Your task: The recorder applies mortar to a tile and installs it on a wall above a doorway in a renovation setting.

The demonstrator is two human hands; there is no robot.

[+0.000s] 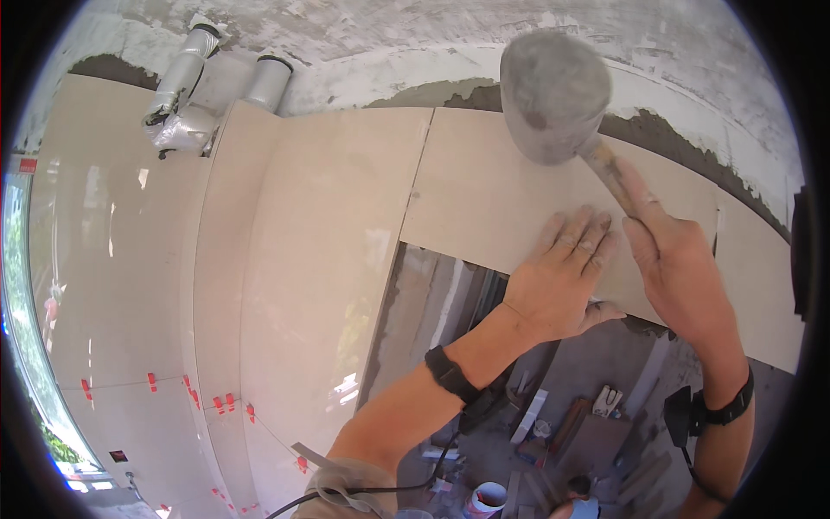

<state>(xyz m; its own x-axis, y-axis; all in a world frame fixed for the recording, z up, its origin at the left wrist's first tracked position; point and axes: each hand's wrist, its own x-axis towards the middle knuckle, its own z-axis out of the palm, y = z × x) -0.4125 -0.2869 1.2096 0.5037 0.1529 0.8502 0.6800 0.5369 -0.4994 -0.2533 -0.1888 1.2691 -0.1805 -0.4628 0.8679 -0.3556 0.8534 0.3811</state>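
Observation:
In my right hand (679, 251) is a rubber mallet (558, 97), gripped by its short wooden handle. Its big grey head is raised at the upper right, in front of the top of the wall; whether it touches a tile I cannot tell. My left hand (566, 281) lies with fingers stretched against a large beige wall tile (484, 186), near its lower edge. The thumb points to the right along that edge. Below the tile the wall opens onto a room beyond. Another tall beige tile (333, 208) adjoins it on the left, with a dark joint between them.
Foil-wrapped pipes (183, 78) stick out at the upper left. Red tile clips (227, 403) sit along joints at the lower left. A window (22, 259) borders the far left. Below are a white bucket (486, 499), floor clutter and another person (581, 500). A black cable (389, 490) runs beneath my left arm.

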